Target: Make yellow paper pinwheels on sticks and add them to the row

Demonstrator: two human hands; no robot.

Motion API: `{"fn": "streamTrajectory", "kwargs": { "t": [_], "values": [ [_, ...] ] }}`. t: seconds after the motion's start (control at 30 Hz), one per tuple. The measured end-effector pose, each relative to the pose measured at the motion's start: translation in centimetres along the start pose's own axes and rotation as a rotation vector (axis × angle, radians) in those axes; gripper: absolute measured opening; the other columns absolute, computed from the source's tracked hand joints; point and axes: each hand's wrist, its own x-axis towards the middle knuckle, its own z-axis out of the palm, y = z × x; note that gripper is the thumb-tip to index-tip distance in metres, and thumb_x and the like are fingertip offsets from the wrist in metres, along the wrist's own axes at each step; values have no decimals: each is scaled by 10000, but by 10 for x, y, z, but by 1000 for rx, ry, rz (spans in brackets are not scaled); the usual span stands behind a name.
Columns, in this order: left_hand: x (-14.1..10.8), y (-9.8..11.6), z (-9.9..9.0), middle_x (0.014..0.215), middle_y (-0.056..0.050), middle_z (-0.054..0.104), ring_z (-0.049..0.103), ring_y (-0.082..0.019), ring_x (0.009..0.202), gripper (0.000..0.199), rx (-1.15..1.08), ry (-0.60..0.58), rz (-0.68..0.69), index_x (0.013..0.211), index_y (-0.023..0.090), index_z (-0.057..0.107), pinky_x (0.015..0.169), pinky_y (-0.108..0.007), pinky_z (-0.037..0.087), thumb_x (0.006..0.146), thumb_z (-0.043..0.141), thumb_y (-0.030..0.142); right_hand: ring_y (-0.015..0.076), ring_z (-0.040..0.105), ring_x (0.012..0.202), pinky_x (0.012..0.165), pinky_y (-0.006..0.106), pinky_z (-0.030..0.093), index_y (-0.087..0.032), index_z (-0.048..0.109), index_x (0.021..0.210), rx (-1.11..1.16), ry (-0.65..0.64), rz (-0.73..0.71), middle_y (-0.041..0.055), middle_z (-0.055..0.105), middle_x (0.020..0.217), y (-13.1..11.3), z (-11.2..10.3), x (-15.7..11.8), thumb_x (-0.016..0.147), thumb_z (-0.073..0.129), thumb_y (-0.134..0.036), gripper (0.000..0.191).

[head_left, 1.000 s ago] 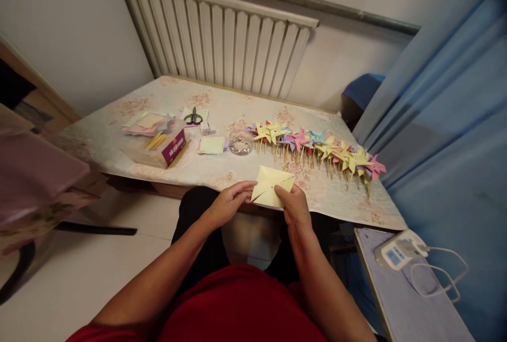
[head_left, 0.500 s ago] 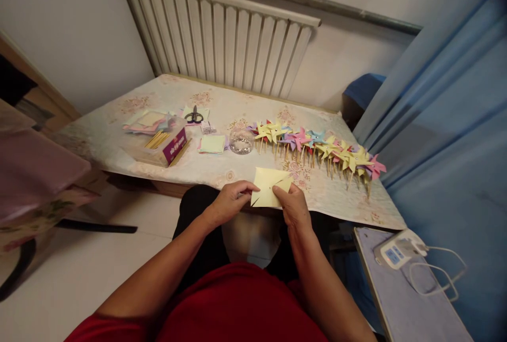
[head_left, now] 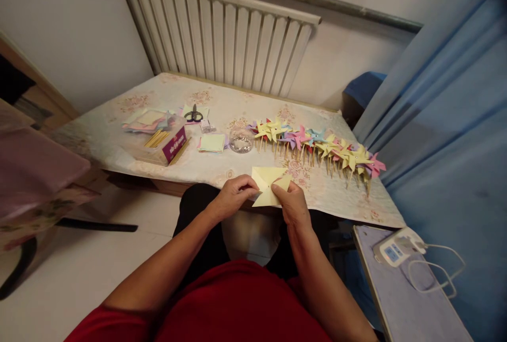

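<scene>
A square of yellow paper (head_left: 266, 177) with slits cut in from its corners is held between my hands at the table's front edge. My left hand (head_left: 236, 194) pinches its left side, where a flap is lifted. My right hand (head_left: 292, 202) grips the right side, thumb on top close to the middle. Beyond the paper stands a clear round dish (head_left: 241, 141) of small shiny pieces. Colourful paper pinwheels (head_left: 327, 145) on sticks lie in a row to the right. Left of the dish is a stack of paper squares (head_left: 212, 143).
On the left of the flowered table (head_left: 214, 169) are a box of sticks (head_left: 158, 146), a pile of coloured paper (head_left: 148, 119) and black-handled scissors (head_left: 194, 114). A white power strip (head_left: 396, 249) with a cable rests on a low surface at right.
My left fingers have closed on the paper's left part and moved slightly, and the flap there is now raised. My right hand keeps its hold.
</scene>
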Motion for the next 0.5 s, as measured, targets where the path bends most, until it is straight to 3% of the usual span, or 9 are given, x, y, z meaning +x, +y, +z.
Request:
{"fn": "streamTrajectory", "kwargs": {
  "t": [0.13,0.33,0.5],
  "values": [
    [2,2,4,795,-16,594,536,-136,760,159,-35,4,16,730,169,639,731,-271,424,804,632,309,125,575,566,573,237,463,-174,695,742,3,-7,-13,-43,677,639,1,0,-1,549,808,-312,263],
    [2,3,12,727,20,504,432,-100,619,193,-98,10,-99,740,171,591,571,-236,344,782,631,355,170,637,633,634,281,510,-175,736,832,10,-62,4,-2,746,751,2,0,-2,572,803,-320,305],
    [5,2,17,694,25,486,405,-106,619,196,-66,37,-114,729,179,571,574,-240,315,765,628,363,174,649,642,642,283,512,-180,744,843,23,-64,17,6,764,777,4,1,-2,568,800,-305,308]
  ]
}}
